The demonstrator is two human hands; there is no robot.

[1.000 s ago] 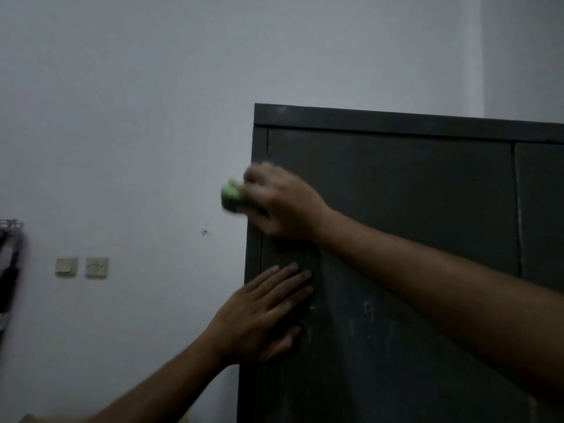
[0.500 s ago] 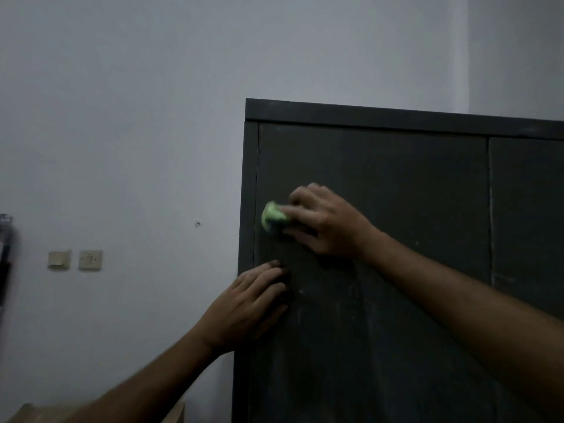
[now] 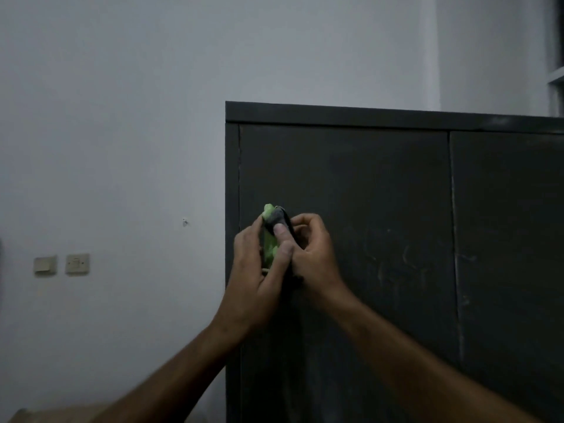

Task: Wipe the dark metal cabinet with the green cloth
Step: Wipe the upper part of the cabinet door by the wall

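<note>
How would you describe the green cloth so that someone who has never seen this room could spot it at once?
Find the dark metal cabinet against the pale wall; near its left edge, both hands meet in front of the door. The green cloth is bunched between the left hand and the right hand. It is the only bright green thing in this dim view, and its top end looks dirtied dark grey.

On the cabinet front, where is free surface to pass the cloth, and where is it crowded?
Free: the left door panel above the hands, up to the top rail of the dark metal cabinet, and the panel right of the door seam. Crowded: near the left edge, where the left hand and right hand hold the green cloth.
</note>
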